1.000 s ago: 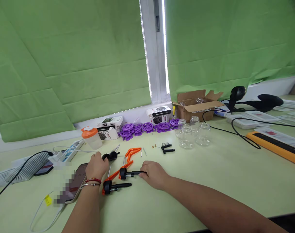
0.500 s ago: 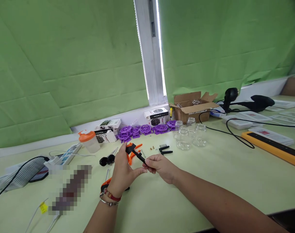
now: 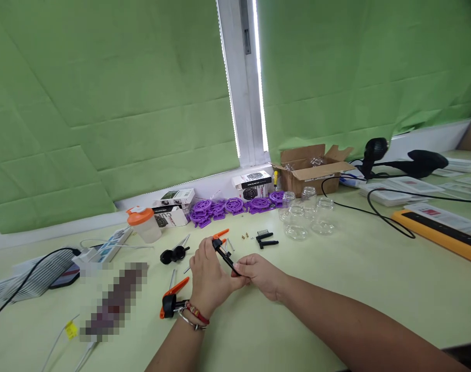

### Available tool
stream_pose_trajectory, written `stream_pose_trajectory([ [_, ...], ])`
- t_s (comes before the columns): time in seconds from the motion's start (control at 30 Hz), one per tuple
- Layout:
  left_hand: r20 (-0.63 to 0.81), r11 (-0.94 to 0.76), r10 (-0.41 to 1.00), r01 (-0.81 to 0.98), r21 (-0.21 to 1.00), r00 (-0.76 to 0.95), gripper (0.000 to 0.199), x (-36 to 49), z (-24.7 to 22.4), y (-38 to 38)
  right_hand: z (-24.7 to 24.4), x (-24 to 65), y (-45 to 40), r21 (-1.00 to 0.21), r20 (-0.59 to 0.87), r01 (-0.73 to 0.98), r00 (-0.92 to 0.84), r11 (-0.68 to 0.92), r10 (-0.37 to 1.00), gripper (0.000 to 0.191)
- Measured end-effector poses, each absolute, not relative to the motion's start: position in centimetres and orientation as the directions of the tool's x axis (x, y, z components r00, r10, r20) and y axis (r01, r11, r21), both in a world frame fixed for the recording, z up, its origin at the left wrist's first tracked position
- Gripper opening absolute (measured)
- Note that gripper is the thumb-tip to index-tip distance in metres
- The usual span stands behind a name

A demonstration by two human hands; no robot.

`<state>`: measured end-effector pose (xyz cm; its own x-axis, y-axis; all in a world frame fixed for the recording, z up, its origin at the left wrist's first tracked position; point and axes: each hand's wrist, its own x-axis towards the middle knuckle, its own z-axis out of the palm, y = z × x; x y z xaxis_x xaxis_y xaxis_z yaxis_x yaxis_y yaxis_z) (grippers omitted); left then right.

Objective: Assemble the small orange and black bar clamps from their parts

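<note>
black part, slender, tilted, seemingly round-topped, is gripped by both hands.

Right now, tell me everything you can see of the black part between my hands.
The black part looks like plastic, with a wider head, a long narrow shaft and a shiny, metal-looking piece alongside. It slants in view, head at upper left, over the table. The right hand pinches the shaft's lower end; the left hand is at the head, partly hiding it.
</note>
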<state>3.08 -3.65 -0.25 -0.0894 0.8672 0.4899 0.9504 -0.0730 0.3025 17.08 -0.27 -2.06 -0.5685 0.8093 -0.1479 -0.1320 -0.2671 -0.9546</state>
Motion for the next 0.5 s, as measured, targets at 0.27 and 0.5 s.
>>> stream_pose_trajectory([
  [0.27, 0.385, -0.056, 0.921, 0.954, 0.295, -0.065, 0.106, 2.7, -1.0, -3.59, -2.36, 16.59, -0.6, -0.964, -0.171, -0.063, -0.591, -0.257, 0.788, 0.031],
  [0.5, 0.338, -0.04, 0.938, 0.95, 0.31, -0.071, 0.095, 3.29, -0.97, -3.77, -3.14, 16.34, -0.45, -0.981, -0.162, -0.003, -0.554, -0.196, 0.817, 0.03],
])
